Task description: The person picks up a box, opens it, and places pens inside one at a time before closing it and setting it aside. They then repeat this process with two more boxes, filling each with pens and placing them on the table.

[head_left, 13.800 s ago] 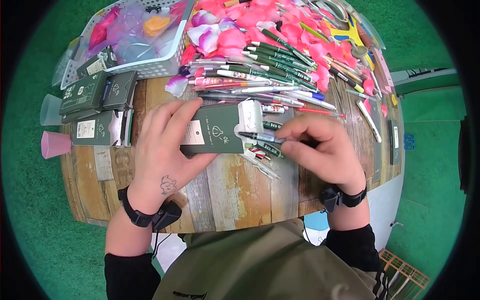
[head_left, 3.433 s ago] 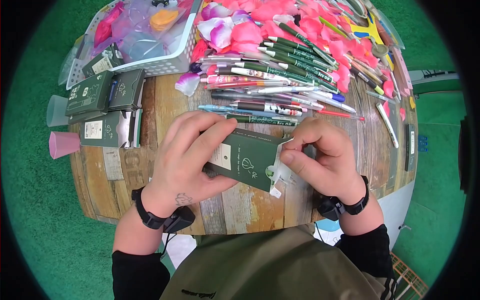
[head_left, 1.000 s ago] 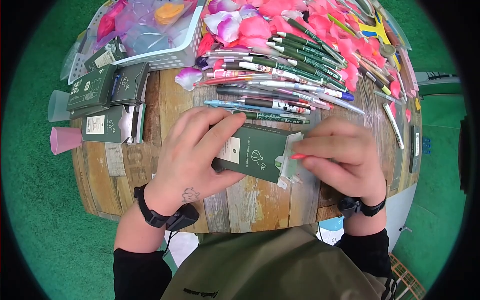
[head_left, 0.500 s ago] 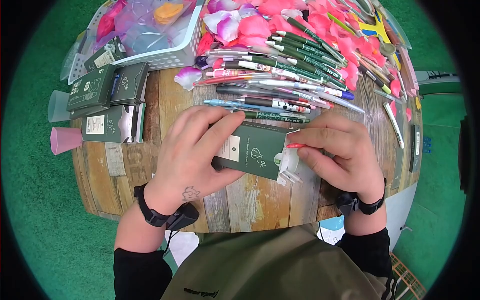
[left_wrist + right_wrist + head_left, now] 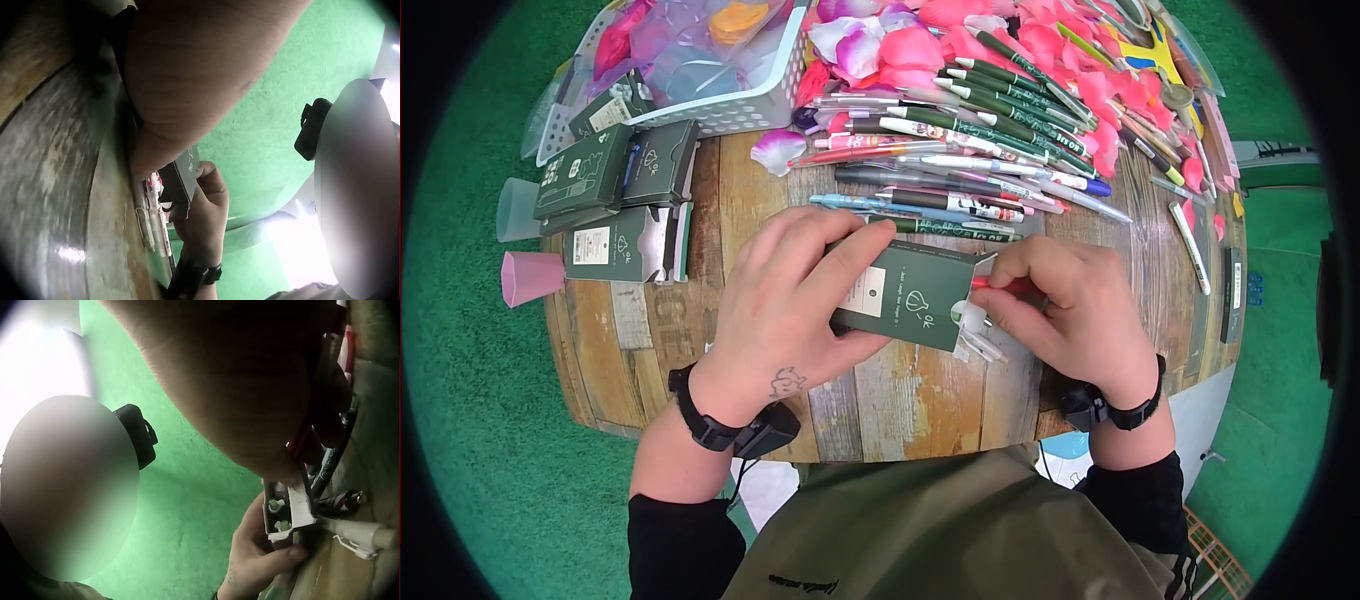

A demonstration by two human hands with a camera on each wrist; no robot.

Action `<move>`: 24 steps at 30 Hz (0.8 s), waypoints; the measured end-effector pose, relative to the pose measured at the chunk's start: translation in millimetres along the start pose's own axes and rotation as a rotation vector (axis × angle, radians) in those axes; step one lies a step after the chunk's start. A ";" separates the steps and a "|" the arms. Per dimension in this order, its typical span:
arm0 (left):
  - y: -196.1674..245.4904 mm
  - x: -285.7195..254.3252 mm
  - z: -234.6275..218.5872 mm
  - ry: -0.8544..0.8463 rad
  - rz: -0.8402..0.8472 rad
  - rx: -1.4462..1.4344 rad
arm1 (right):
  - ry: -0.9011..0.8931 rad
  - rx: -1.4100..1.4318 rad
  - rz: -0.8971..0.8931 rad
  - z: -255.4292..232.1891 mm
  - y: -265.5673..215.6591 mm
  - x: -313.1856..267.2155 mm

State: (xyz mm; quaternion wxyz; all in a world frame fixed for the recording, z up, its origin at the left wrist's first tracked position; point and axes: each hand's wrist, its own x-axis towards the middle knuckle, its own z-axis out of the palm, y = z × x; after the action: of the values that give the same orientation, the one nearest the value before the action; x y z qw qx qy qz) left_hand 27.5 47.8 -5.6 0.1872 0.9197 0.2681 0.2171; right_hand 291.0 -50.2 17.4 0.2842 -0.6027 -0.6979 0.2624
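Note:
My left hand (image 5: 785,310) grips a dark green cardboard box (image 5: 915,305) from its left side, a little above the wooden table. The box's open end faces right, with white flaps (image 5: 972,325) folded out. At that opening my right hand (image 5: 1075,315) pinches a slim red pen (image 5: 982,283) between thumb and forefinger. Most of the pen's length is hidden by the fingers. In the right wrist view, the red pen (image 5: 299,437) slants close to the box mouth (image 5: 281,515), where two pale green pen ends show inside. Clear pens (image 5: 985,347) lie below the box's open end.
Several pens (image 5: 1010,115) are spread beyond the hands, with pink petals (image 5: 910,55) behind them. At left stand stacked green boxes (image 5: 625,245), a white basket (image 5: 775,95) and two plastic cups, one pink (image 5: 533,278). A white pen (image 5: 1190,248) lies at right.
Earlier the right hand held a dark pen at the box; now it holds a red one. Over the last second the red pen has come in to the box's opening while the left hand stayed still.

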 end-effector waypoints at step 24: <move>0.5 0.0 -0.3 -0.057 -0.032 0.028 | -0.001 -0.105 -0.143 4.3 4.2 4.5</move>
State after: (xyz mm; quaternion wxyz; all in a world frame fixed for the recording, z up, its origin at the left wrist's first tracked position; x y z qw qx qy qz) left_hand 27.6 47.5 -5.1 0.1857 0.9237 0.2803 0.1839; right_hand 290.3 -45.3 11.8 0.2700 -0.5654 -0.7520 0.2048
